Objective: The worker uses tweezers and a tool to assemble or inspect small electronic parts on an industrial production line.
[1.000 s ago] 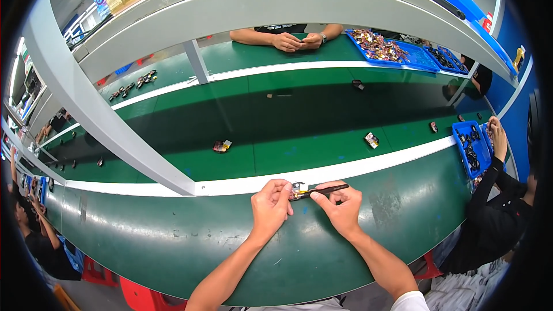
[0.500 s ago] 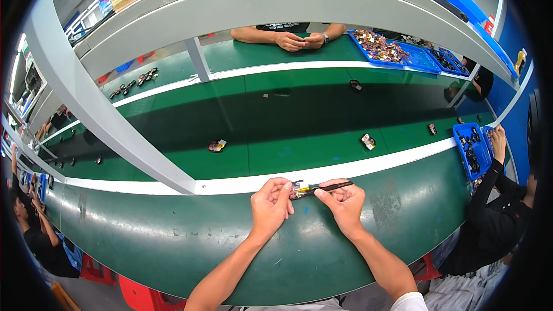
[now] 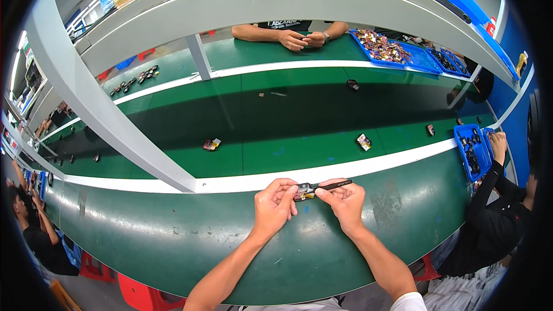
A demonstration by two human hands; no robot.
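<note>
Above the near green bench, my left hand (image 3: 276,204) pinches a small black-cased electronic part (image 3: 305,188) between thumb and fingers. Yellow and pinkish bits show along the part's lower edge. My right hand (image 3: 345,206) is closed on slim black tweezers (image 3: 337,184), their back end pointing right. The tweezers' tips meet the right side of the part; exactly what they touch is too small to make out. Both hands are close together, just in front of the white rail (image 3: 253,182).
Beyond the rail, a green conveyor belt (image 3: 276,121) carries scattered small parts (image 3: 363,141). A grey post (image 3: 115,115) rises at left, under an overhead shelf (image 3: 288,0). Blue trays (image 3: 472,150) stand at right beside a co-worker's hand (image 3: 498,145). Another person's hands (image 3: 302,40) work opposite.
The part in my left hand has turned, showing more black casing and less of its yellow and white inside. Pieces on the belt have shifted slightly left.
</note>
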